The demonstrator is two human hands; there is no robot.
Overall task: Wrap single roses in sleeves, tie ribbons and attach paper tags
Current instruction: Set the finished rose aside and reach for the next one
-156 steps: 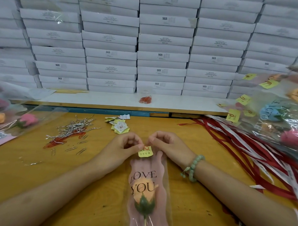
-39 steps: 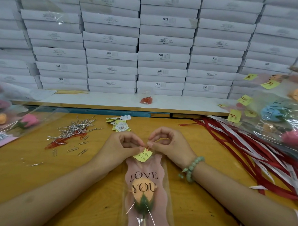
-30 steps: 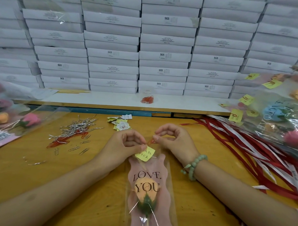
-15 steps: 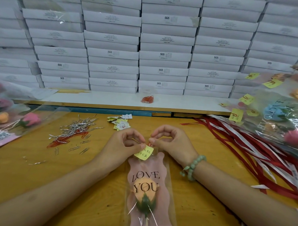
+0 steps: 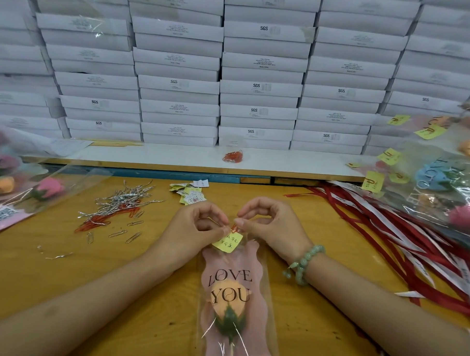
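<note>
Head view shows my left hand [image 5: 196, 230] pinching the yellow tag [image 5: 227, 242], my right hand [image 5: 271, 225] pinching a half-hidden red clip [image 5: 235, 228], and the sleeve [image 5: 234, 261] cut off below.

Clip meets tag
My right hand [image 5: 272, 225] has brought the red paper clip [image 5: 234, 227] back to the yellow tag [image 5: 228, 241], now tilted in my left hand [image 5: 196, 227].

White boxes [image 5: 260, 71], some marked SGS, stand stacked in rows behind a white shelf [image 5: 162, 155]. A clear bag of red clips [image 5: 232, 155] lies on it. Silver wire ties [image 5: 125, 200] and loose paper clips [image 5: 133, 238] lie on the wooden worktop [image 5: 62, 272].
</note>
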